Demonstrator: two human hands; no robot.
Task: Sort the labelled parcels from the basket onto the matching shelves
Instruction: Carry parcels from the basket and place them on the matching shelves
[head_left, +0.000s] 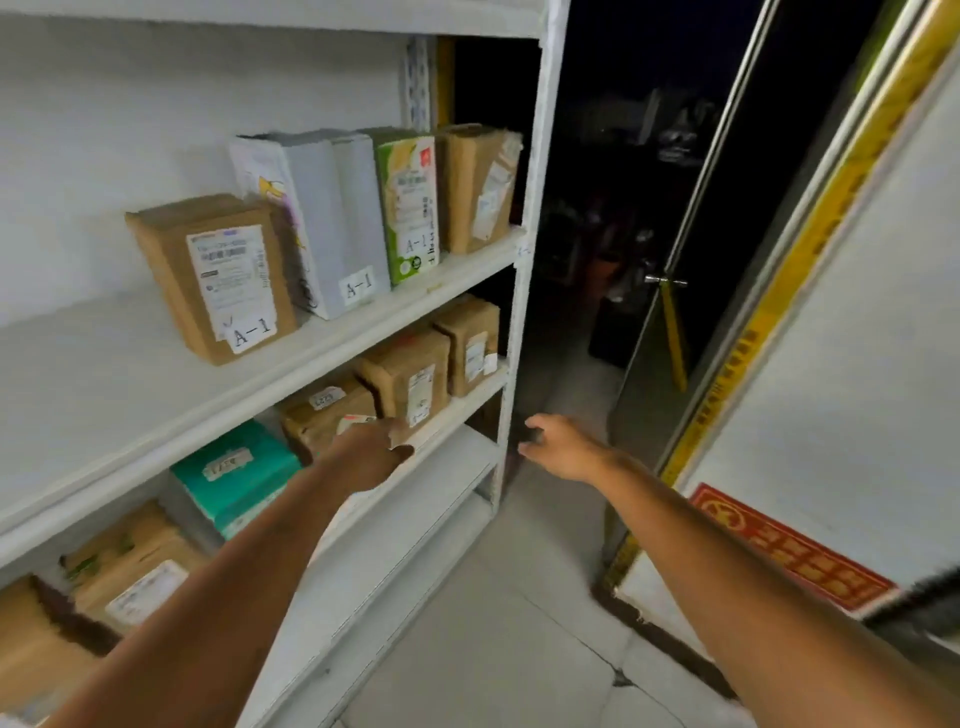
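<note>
A white shelf unit (332, 343) fills the left side. On its upper shelf stand parcels marked A-1: a brown box (218, 280), a grey-white bag (317, 218), a green carton (410, 202) and a brown box (480, 187). The shelf below holds several brown boxes (410, 384) and a teal packet (234, 473). My left hand (371, 452) reaches to the front of that lower shelf, fingers against a brown box (324, 415), with no parcel held. My right hand (558, 447) hangs in the air to the right of the shelf post, fingers spread and empty. No basket is in view.
A dark open doorway (613, 208) lies past the shelf's right post. A door with a metal handle (665, 281) and a yellow-striped frame (769, 312) stands at the right, a red sign (789, 551) low on it. Pale floor tiles (519, 623) run below.
</note>
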